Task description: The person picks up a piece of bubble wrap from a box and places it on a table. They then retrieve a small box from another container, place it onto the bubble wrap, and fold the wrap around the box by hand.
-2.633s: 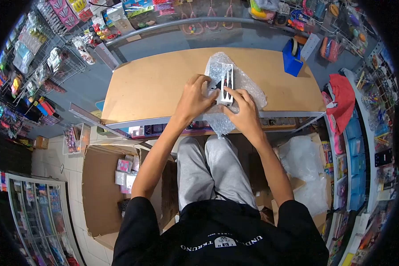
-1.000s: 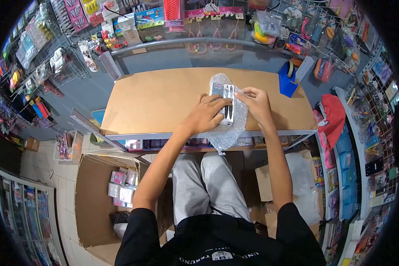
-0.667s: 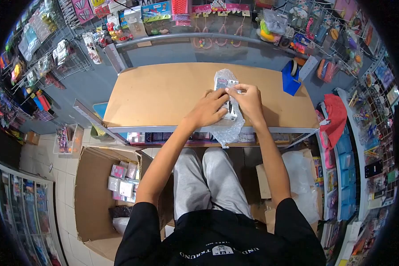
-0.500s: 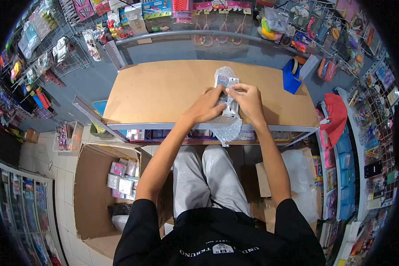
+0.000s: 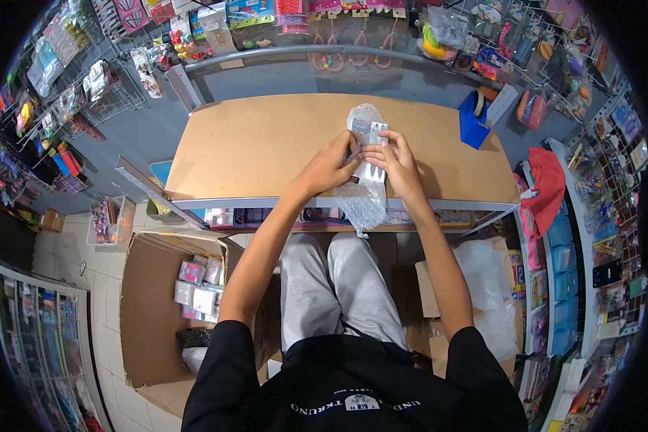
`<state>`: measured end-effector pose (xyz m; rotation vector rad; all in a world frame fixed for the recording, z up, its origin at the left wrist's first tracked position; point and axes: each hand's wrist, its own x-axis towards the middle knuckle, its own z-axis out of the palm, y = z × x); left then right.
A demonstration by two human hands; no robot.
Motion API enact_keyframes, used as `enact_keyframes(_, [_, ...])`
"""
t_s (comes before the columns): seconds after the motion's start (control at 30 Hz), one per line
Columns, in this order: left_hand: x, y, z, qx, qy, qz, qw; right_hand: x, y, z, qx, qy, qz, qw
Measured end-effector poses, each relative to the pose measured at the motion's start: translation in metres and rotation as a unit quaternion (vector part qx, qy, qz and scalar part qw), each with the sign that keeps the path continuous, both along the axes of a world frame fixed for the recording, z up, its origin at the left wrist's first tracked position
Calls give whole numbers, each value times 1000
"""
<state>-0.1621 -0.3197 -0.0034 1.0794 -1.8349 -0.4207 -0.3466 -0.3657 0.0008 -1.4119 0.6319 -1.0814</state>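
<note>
The box lies on the worktop between the hands, long axis running away from the person; left hand and right hand each pinch the bubble wrap around it.

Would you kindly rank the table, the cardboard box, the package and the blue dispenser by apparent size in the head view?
1. table
2. cardboard box, though it sits lower, on the floor, so farther away
3. package
4. blue dispenser
</note>
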Motion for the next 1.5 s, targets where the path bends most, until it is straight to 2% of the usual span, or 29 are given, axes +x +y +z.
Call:
enact_keyframes(0.07, [-1, -1, -2, -55, 13, -9, 998, 1, 0, -4, -27, 18, 4, 999])
enact_keyframes(0.27, [-5, -7, -10, -63, 115, -11, 991, 4, 5, -8, -97, 50, -1, 994])
enact_keyframes(0.43, [2, 3, 2, 29, 93, -19, 995, -2, 9, -11, -141, 80, 17, 987])
enact_keyframes(0.53, [8, 0, 0, 40, 60, -38, 997, -17, 41, 26, -218, 183, -7, 959])
enact_keyframes(0.6, [12, 0, 3, 36, 20, -51, 998, -37, 44, 19, -370, 222, -4, 902])
enact_keyframes(0.63, [17, 1, 8, -9, -49, -64, 997, -44, 45, 19, -444, 239, -3, 864])
enact_keyframes(0.77, [33, -4, 17, -34, -142, -92, 985, -64, 61, 14, -465, 327, 21, 822])
enact_keyframes(0.87, [42, -5, 22, -76, -248, -99, 961, -65, 65, 9, -484, 328, 14, 811])
enact_keyframes(0.97, [49, 0, 32, -42, -282, -166, 944, -66, 62, -1, -472, 332, 9, 817])
enact_keyframes(1.07, [56, -4, 33, -57, -331, -182, 924, -65, 58, -13, -472, 307, -18, 826])
enact_keyframes(1.37, [51, 2, 22, -41, -287, -149, 945, -57, 58, -20, -515, 290, -81, 802])
enact_keyframes(1.5, [49, 4, 19, -33, -274, -141, 951, -52, 51, -15, -533, 239, -95, 806])
